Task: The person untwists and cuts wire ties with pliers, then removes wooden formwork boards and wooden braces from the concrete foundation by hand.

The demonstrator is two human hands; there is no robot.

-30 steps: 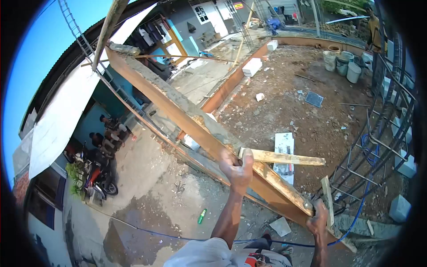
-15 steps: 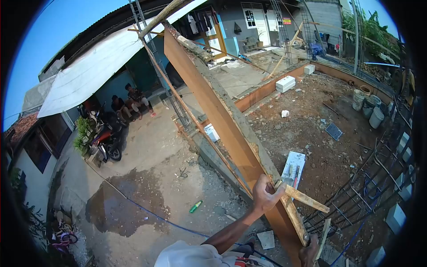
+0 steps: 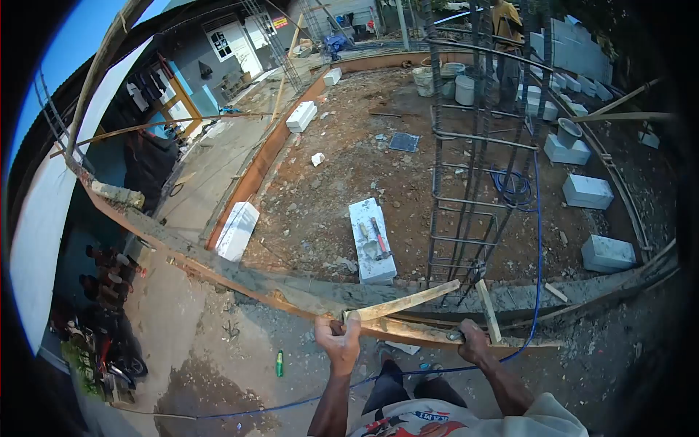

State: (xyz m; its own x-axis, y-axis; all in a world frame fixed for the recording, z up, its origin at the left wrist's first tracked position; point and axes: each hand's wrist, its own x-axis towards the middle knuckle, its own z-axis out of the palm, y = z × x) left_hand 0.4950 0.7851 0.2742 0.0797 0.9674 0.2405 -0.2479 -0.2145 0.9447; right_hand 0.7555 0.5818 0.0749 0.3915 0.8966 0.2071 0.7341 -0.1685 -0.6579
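A long wooden plank (image 3: 422, 336) runs across in front of me, beside the cement-covered top of a low wall (image 3: 306, 288). My left hand (image 3: 338, 342) is closed around the plank's edge, its thumb and fingers at the end of a wooden strip (image 3: 408, 300) that slants up to the right. Farther right, my right hand (image 3: 475, 342) is wrapped over the same plank, next to a second short strip (image 3: 488, 313). Its fingertips are partly hidden. Just beyond the wall, a white block (image 3: 375, 271) carries a red-handled hammer (image 3: 379, 237) and another tool.
A rebar column (image 3: 466, 138) rises beyond my right hand. A blue hose (image 3: 538, 240) passes the plank's right end and crosses the ground. White blocks (image 3: 588, 191) line the far right, where a person (image 3: 506, 44) stands. A green bottle (image 3: 279, 363) lies at lower left.
My view has turned right, so the plank now lies across it rather than running away from me. Both hands remain on the plank, and the right one shows more fully.
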